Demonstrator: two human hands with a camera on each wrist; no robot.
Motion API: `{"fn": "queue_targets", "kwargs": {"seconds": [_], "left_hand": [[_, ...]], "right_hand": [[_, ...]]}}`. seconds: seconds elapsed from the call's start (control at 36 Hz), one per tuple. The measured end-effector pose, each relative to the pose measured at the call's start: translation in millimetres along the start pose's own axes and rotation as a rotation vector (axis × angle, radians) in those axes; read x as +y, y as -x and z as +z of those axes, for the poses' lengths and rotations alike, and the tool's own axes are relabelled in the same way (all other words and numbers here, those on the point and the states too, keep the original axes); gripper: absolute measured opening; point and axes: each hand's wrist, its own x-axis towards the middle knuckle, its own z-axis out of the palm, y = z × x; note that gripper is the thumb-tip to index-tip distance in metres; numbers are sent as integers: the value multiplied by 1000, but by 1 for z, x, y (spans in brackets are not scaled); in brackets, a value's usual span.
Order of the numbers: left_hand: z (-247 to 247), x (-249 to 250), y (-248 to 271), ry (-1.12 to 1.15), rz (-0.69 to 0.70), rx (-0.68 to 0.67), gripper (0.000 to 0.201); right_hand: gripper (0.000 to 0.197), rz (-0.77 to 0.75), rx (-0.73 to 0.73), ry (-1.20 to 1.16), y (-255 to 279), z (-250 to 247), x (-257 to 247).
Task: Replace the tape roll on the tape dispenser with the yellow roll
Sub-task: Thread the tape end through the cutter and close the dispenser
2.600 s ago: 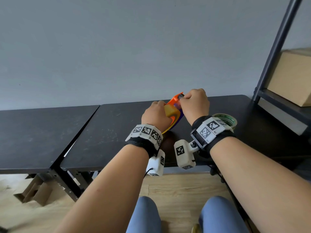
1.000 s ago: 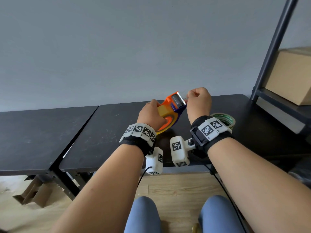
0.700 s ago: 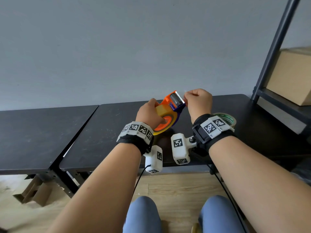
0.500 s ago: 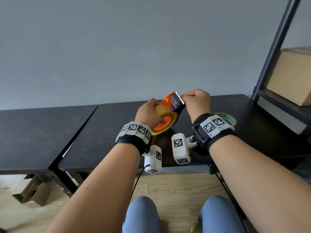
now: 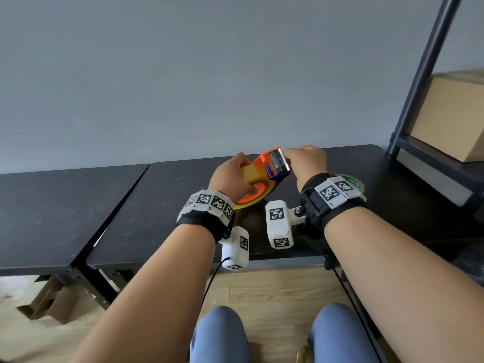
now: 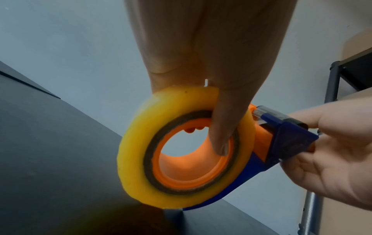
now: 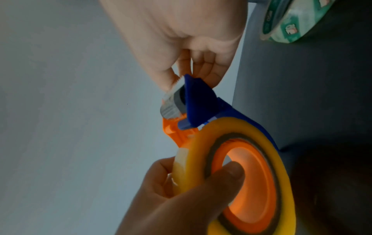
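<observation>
With the glossy yellow tape roll (image 6: 181, 149) already seated on the orange-and-blue plastic tape dispenser (image 5: 264, 176) gripped by the left hand (image 5: 230, 179), the right hand (image 5: 306, 161) pinches at its serrated cutter end, threading apparently left.

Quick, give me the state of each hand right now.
Left hand: grips the yellow roll mounted on the tape dispenser, thumb in the hub.
Right hand: fingers curled, pinching at the dispenser's cutter end.

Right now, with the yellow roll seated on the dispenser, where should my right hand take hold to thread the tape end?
Judging by its pose, pinch at the dispenser's cutter head, coming from its right, as the right hand does. The left hand already grips the yellow roll, thumb in the hub, leaving the serrated blade end exposed.
</observation>
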Motion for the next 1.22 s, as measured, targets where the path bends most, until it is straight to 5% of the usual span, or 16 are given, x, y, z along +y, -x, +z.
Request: {"fn": "queue_targets", "kwargs": {"seconds": [0.44, 0.67, 0.78, 1.22], "left_hand": [[-1, -9, -4, 39, -75, 35, 57], [-7, -13, -5, 17, -100, 27, 56], [-11, -13, -5, 11, -64, 11, 55], [-15, -1, -11, -19, 45, -73, 55]], "right_hand": [[28, 28, -229, -81, 10, 0, -2], [19, 37, -192, 41, 11, 1, 9], [29, 31, -158, 40, 8, 0, 12], [25, -192, -506, 515, 25, -6, 9]]}}
